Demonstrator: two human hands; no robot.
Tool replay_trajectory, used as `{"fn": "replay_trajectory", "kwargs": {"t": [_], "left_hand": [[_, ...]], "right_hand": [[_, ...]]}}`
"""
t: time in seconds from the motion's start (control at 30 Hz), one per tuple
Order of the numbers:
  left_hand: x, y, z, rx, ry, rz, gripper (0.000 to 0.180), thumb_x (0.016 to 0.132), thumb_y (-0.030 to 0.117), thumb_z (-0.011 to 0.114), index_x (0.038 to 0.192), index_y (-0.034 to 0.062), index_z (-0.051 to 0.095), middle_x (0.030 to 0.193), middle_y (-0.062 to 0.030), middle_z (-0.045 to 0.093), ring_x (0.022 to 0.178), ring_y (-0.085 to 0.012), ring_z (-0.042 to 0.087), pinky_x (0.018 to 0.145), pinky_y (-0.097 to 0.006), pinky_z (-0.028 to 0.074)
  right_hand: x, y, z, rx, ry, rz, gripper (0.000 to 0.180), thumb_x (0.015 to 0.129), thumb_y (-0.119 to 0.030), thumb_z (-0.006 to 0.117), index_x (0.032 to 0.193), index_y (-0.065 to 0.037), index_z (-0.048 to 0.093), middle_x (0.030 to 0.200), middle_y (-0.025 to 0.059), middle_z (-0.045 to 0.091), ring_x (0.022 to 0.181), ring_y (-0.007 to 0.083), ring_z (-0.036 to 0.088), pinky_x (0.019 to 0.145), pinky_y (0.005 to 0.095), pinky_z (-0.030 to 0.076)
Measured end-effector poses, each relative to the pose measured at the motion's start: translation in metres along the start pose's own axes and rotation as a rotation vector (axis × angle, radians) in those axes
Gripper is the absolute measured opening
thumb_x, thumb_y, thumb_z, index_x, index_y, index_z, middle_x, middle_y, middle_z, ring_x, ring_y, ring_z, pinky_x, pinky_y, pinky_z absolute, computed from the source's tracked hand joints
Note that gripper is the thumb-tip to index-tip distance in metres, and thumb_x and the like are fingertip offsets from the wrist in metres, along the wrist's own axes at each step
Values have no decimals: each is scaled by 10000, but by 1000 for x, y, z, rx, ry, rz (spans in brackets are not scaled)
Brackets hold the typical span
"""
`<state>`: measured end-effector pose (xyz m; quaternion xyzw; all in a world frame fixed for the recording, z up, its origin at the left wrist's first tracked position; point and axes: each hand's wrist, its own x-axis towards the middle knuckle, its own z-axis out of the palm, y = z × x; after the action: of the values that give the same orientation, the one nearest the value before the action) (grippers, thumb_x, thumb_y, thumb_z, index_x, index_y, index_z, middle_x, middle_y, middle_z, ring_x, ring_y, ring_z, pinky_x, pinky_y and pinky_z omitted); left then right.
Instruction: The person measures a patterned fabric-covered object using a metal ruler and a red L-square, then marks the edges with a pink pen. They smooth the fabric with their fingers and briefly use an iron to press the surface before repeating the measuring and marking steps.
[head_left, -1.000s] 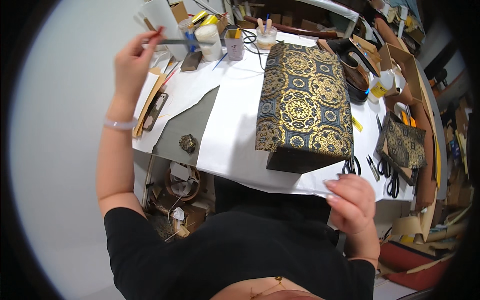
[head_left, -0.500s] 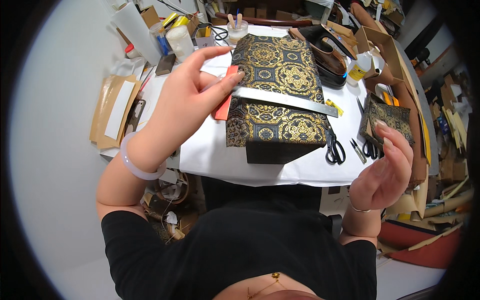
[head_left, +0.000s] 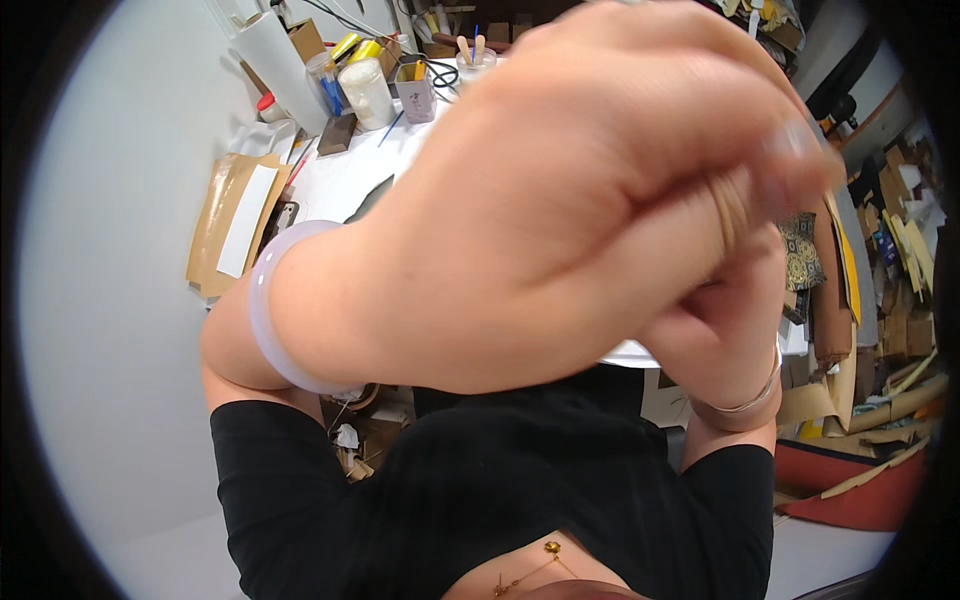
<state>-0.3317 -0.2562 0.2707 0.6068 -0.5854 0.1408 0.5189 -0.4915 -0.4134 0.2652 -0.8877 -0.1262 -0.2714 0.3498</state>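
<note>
My left hand is raised close in front of the view and blocks most of the table. Its fingers are curled in towards the thumb, and motion blurs the tips; what they hold, if anything, I cannot make out. A pale lilac bangle circles that wrist. Behind it, on the right, shows part of my right hand, its fingers hidden by the left hand. Beyond the right hand a piece of black and gold patterned fabric is partly visible. The large patterned box, the metal ruler and the scissors are hidden.
At the back left stand a white roll, a white cylinder, a square pen holder and a cup with wooden sticks. Brown envelopes lie at the left edge. Brown card borders the right side.
My left hand has left the box's left edge and risen up and right, close to the view. It now covers the box and overlaps my right hand.
</note>
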Motion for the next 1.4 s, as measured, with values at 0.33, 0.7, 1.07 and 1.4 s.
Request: {"fn": "replay_trajectory", "kwargs": {"t": [0.33,0.7,1.07,1.4], "left_hand": [[-39,-53,-15,-15,60,121,616,1195,413,339,1552,-57,513,1617,-197,518,1509,-317,469,1267,-443,309],[-130,-75,26,-203,117,-267,578,1185,419,362,1522,6,586,1652,-187,505,1602,-375,365,1327,-550,77],[-148,-56,35,-182,142,-200,633,1111,529,500,1467,22,630,1617,-240,530,1555,-412,444,1306,-607,86],[-146,-53,38,-151,129,-184,585,1088,539,529,1405,65,661,1609,-247,538,1540,-430,464,1297,-640,35]], "right_hand": [[-36,57,-13,119,574,-34,278,1159,-86,457,1293,63,650,1197,219,771,1126,289,759,1066,394,562],[-73,108,37,240,542,186,202,1048,53,644,1247,18,627,1229,175,760,1197,243,731,1078,355,560],[-93,103,35,323,614,170,232,1017,111,633,1212,-8,599,1199,198,749,1183,265,723,1106,410,537],[-104,104,32,360,634,188,221,1034,78,631,1228,-22,599,1208,201,747,1192,280,719,1118,425,527]]}}
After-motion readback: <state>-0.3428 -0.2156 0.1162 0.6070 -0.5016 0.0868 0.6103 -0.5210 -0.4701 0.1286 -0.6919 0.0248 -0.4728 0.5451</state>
